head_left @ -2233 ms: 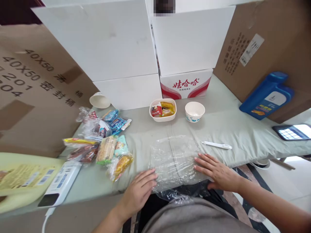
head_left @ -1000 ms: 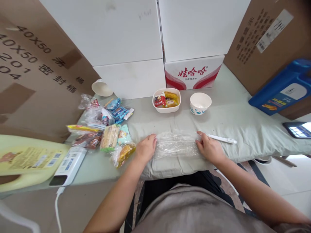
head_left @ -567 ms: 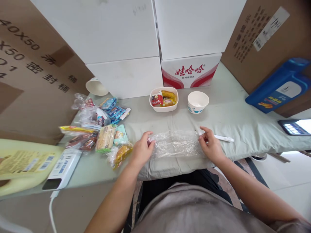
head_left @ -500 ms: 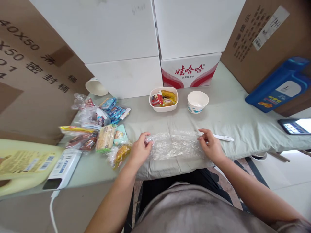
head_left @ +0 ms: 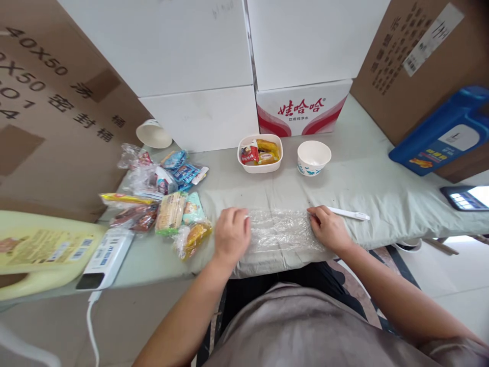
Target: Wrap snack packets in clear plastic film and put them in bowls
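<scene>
A sheet of clear plastic film (head_left: 280, 230) lies crinkled and spread on the cloth-covered table in front of me. My left hand (head_left: 232, 229) is at its left edge, knuckles up, with the fingers curled down over the film; the fingertips are partly hidden. At the opposite edge my right hand (head_left: 327, 228) has its thumb and fingers closed on the upper right corner. Just beyond my right hand lies a slim white-handled tool (head_left: 350, 213), its near end hidden by the fingers.
Behind the film stand a white tray (head_left: 261, 168) of packaged snacks and a paper bowl (head_left: 314, 155). Packaged snacks (head_left: 170, 213) pile up at left, near a white power bank (head_left: 106, 257) and a yellow jug (head_left: 46, 255). A blue bottle (head_left: 439, 133) leans at right. Boxes (head_left: 305, 109) wall the back.
The film lies flatter and smoother. My left hand has turned knuckles-up and moved right over the film's left edge. My right hand has shifted slightly left, with its fingers lower on the corner.
</scene>
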Demonstrator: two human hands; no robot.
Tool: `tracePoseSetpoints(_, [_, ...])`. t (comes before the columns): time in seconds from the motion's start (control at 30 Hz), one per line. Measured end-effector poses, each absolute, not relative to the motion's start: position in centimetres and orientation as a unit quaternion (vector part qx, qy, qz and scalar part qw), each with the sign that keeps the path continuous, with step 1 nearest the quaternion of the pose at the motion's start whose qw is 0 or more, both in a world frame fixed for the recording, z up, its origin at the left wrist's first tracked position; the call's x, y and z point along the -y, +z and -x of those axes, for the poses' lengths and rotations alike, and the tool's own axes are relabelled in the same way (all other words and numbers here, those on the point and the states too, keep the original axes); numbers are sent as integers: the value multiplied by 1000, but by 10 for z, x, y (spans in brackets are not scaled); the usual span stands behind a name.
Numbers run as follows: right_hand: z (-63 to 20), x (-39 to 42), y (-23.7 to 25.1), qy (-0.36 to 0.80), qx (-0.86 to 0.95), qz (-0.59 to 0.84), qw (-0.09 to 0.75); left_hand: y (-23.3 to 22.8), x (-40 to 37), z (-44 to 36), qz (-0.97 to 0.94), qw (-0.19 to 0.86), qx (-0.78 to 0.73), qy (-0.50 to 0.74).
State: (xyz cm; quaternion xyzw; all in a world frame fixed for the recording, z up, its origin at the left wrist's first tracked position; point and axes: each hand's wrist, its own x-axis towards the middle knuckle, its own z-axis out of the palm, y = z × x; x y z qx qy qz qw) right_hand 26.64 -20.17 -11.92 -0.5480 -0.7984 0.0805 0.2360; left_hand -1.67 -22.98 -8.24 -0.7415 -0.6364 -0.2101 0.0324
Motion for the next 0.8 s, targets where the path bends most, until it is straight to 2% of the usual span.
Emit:
tracePoseSetpoints(0.13, [-270,197,-120,89,794,550,242,-95,228,-11,886,-58,434,-152])
tracePoseSetpoints(0.2, [-276,194,-116,89,776,571,252,-103,225,-17,905,-80,402,-112])
tracePoseSetpoints(0.3, [-278,193,-103,37,749,605,269,-109,223,-19,905,-99,407,-75])
tracePoseSetpoints(0.37, [-270,197,-96,2,770,578,270,-109,223,-20,903,-109,411,-62])
tracePoseSetpoints(0.5, [-242,214,-104,22,891,420,168,-109,223,-17,900,-109,419,-55])
tracePoseSetpoints(0.6, [-233,220,-119,33,912,400,87,-112,223,4,884,-86,457,-52])
tracePoseSetpoints(0.7, [-240,221,-122,30,907,416,54,-114,229,38,842,-44,535,-53])
tracePoseSetpoints(0.8, [-254,226,-113,19,915,399,63,-110,245,63,817,-2,569,-92])
